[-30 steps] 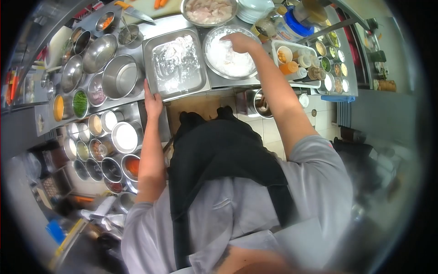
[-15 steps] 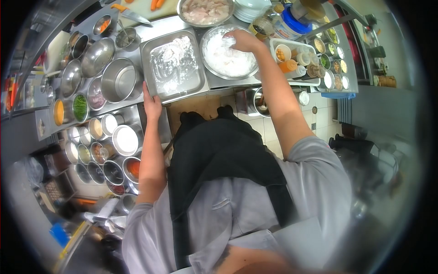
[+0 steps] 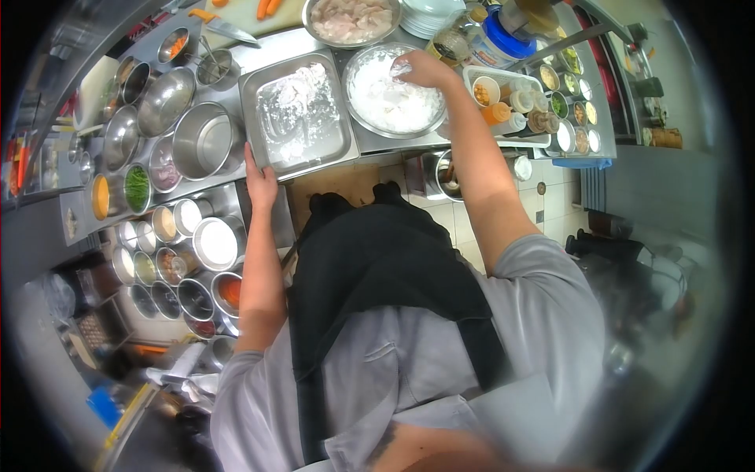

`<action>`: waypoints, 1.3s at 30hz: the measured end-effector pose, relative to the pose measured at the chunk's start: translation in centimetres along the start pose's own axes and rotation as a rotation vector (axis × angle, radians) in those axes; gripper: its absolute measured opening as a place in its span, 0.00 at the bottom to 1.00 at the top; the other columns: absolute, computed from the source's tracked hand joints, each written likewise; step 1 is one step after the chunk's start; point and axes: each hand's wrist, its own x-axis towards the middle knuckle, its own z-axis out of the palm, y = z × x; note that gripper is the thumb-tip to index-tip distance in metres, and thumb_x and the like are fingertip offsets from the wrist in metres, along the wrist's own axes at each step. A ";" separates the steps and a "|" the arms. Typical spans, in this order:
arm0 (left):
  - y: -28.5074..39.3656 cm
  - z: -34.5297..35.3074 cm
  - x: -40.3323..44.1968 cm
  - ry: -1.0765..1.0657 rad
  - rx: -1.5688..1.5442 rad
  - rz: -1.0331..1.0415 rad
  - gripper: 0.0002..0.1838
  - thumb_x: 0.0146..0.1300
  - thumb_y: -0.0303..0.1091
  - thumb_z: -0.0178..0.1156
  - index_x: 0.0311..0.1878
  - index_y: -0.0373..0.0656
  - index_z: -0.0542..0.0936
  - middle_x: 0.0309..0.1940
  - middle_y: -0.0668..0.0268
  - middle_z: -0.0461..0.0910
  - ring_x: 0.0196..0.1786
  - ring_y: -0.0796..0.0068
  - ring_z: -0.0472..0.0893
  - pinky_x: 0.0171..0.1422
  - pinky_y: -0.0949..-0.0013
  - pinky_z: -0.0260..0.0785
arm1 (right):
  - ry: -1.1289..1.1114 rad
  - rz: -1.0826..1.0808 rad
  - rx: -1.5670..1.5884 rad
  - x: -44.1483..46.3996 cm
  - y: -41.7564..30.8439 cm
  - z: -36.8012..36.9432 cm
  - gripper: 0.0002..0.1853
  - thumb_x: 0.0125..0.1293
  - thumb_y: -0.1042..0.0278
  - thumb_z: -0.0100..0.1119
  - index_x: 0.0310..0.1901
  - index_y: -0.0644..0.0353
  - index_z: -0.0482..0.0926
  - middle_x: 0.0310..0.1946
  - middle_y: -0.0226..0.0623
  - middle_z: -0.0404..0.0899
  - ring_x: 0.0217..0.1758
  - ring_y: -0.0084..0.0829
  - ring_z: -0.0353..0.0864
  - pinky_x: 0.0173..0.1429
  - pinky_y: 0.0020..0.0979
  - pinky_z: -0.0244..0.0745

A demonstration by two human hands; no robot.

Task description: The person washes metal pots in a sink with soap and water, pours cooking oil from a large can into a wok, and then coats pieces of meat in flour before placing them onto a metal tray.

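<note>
My right hand [image 3: 425, 69] reaches into a round metal bowl [image 3: 351, 110] of white flour [image 3: 387, 98]. Its fingers are closed around a small white-coated piece [image 3: 401, 69], mostly hidden, whose kind I cannot make out. Beside that bowl is a rectangular steel tray [image 3: 336, 153], with clumps of flour and a few coated pieces [image 3: 314, 77] near its far end. My left hand [image 3: 261, 179] lies against the tray's near left corner, fingers stretched along the side and thumb apart. Behind the flour stands a bowl [image 3: 311, 31] of pale raw meat slices [image 3: 355, 20].
Metal bowls and a deep pot [image 3: 206, 141] crowd the left. A knife [image 3: 228, 28] lies by the cutting board [image 3: 236, 9] at the back. Stacked plates [image 3: 431, 17], a blue-lidded tub [image 3: 507, 35] and a basket of bottles [image 3: 503, 143] stand right. Ingredient containers [image 3: 215, 242] sit lower left.
My right hand has shifted slightly within the flour bowl, and a white-coated piece shows more at its fingers. My left hand stays at the tray corner.
</note>
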 end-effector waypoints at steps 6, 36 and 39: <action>0.3 0.0 -0.1 0.013 -0.017 0.008 0.42 0.61 0.22 0.48 0.80 0.45 0.51 0.69 0.42 0.69 0.67 0.44 0.74 0.69 0.58 0.66 | -0.039 0.038 0.097 -0.3 0.4 0.9 0.29 0.60 0.53 0.69 0.63 0.51 0.78 0.58 0.49 0.81 0.62 0.46 0.79 0.65 0.39 0.73; -0.6 0.2 -0.1 0.055 0.048 0.074 0.41 0.62 0.22 0.49 0.80 0.44 0.52 0.72 0.43 0.66 0.69 0.47 0.73 0.70 0.60 0.65 | -0.038 0.094 -0.191 2.2 -1.6 6.8 0.27 0.58 0.64 0.67 0.63 0.47 0.79 0.68 0.48 0.72 0.64 0.48 0.76 0.67 0.45 0.73; -0.3 0.1 -0.2 0.014 -0.017 -0.025 0.41 0.62 0.22 0.49 0.80 0.45 0.52 0.73 0.44 0.64 0.73 0.48 0.68 0.73 0.60 0.62 | -0.036 0.021 -0.058 0.9 -1.7 2.5 0.25 0.61 0.67 0.63 0.63 0.51 0.78 0.61 0.48 0.79 0.63 0.47 0.77 0.66 0.41 0.73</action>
